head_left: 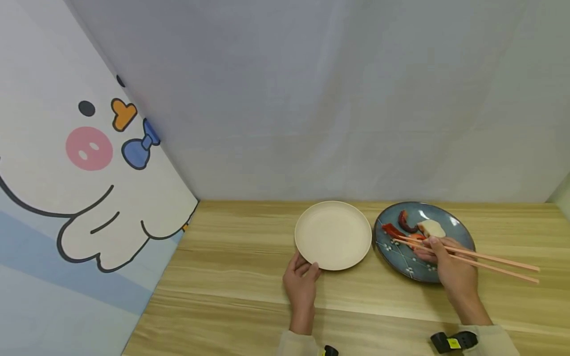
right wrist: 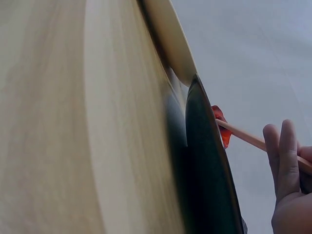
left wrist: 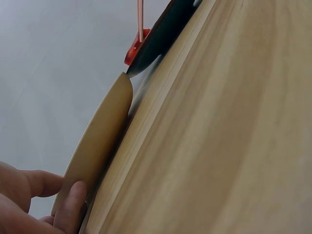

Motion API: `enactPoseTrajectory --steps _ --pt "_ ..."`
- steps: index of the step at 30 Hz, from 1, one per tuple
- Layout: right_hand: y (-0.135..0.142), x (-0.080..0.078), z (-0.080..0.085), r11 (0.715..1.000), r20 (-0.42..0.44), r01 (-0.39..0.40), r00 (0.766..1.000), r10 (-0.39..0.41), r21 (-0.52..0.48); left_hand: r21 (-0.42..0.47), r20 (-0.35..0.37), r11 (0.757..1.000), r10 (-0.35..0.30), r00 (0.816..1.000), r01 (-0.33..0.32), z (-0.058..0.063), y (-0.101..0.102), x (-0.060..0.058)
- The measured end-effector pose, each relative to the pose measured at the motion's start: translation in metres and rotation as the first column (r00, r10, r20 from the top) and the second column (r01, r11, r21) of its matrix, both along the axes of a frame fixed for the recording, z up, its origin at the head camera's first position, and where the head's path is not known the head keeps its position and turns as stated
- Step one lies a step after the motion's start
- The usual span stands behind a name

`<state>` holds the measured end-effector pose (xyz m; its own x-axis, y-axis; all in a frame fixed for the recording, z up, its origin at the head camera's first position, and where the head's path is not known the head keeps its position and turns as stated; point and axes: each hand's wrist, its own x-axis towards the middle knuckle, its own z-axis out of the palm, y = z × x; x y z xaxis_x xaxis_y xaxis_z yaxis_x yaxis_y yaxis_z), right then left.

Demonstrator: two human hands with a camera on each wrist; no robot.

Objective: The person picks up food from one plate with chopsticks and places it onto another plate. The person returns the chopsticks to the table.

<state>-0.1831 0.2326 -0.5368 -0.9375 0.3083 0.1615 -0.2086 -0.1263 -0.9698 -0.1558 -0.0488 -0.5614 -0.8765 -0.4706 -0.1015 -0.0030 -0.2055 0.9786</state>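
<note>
A cream round plate [head_left: 333, 235] lies on the table, its near-left rim pinched by my left hand [head_left: 301, 287], thumb on top and fingers at the edge. My right hand [head_left: 456, 274] holds a pair of pinkish chopsticks [head_left: 498, 260] over a blue plate [head_left: 455, 225] with white blossom patterns. Their tips are at a red strip-like food piece [head_left: 392, 230] on that plate's left side; whether they grip it I cannot tell. Beside it lie a dark red curled piece [head_left: 404, 223], a whitish piece [head_left: 431, 228] and an orange-red piece [head_left: 417, 237], partly hidden by the chopsticks.
The two plates stand side by side on the wood-grain table [head_left: 231, 267], near its back edge. Behind them rises a pale grey wall covering [head_left: 311, 109]. A panel with a cartoon figure [head_left: 53, 198] borders the left side.
</note>
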Motion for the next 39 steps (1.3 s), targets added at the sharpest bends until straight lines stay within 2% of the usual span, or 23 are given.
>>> enactPoseTrajectory --steps 10,17,24,31,39 --pt "-0.0003 0.0005 -0.0026 0.999 0.016 0.036 0.999 -0.036 -0.025 -0.019 0.007 1.0 0.0 1.0 0.0 -0.0005 -0.0002 0.0002" --pt "-0.0001 -0.0001 -0.0047 0.999 0.041 0.043 0.998 -0.043 0.006 -0.017 0.007 1.0 0.01 1.0 -0.01 -0.0012 -0.0008 0.0001" --pt "-0.0024 -0.0008 -0.0053 0.997 0.036 0.077 0.996 -0.077 -0.003 -0.021 0.008 1.0 0.011 1.0 -0.011 -0.0004 -0.0008 -0.0005" --pt "-0.0043 -0.0017 -0.0064 0.992 0.063 0.111 0.991 -0.115 0.06 -0.023 0.01 1.0 0.003 1.0 -0.002 -0.0007 -0.0015 0.0005" --pt "-0.0053 -0.0024 -0.0071 0.991 0.042 0.111 0.993 -0.115 0.076 -0.019 0.008 1.0 -0.005 1.0 0.005 -0.0001 -0.0019 0.001"
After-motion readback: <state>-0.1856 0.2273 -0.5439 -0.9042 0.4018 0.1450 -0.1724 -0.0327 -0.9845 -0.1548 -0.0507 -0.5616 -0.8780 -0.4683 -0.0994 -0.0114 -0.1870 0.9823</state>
